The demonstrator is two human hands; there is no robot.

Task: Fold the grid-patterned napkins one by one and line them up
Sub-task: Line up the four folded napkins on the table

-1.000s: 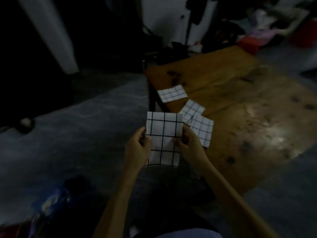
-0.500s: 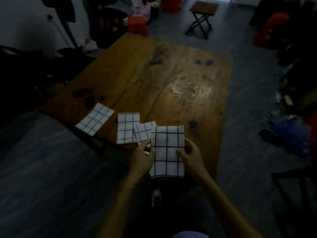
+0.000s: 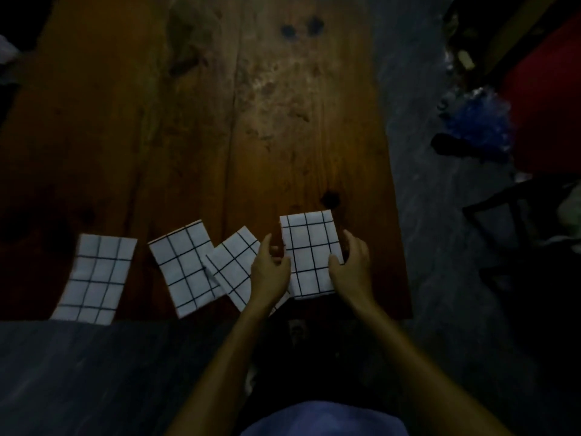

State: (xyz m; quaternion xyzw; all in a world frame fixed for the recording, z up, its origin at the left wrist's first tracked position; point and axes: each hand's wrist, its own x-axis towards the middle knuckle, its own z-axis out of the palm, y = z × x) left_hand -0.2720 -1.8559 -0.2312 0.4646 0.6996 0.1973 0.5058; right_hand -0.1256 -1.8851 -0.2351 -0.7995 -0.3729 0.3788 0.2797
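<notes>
On the worn wooden table [image 3: 195, 127], three folded grid napkins [image 3: 94, 278] lie along the near edge, the middle two overlapping. I hold a fourth napkin [image 3: 309, 253] at the row's right end, left hand [image 3: 270, 272] and right hand [image 3: 350, 265] pinching its sides. Best laid square, clear of its skewed neighbor [image 3: 234, 265].

Four folded white napkins with black grid lines are seen along the tabletop's [image 3: 283, 136] near edge: the leftmost napkin [image 3: 94, 275] apart, the second napkin [image 3: 185, 265] overlapped by the tilted third napkin [image 3: 232, 265], the rightmost napkin [image 3: 309, 253] nearest the right edge.
</notes>
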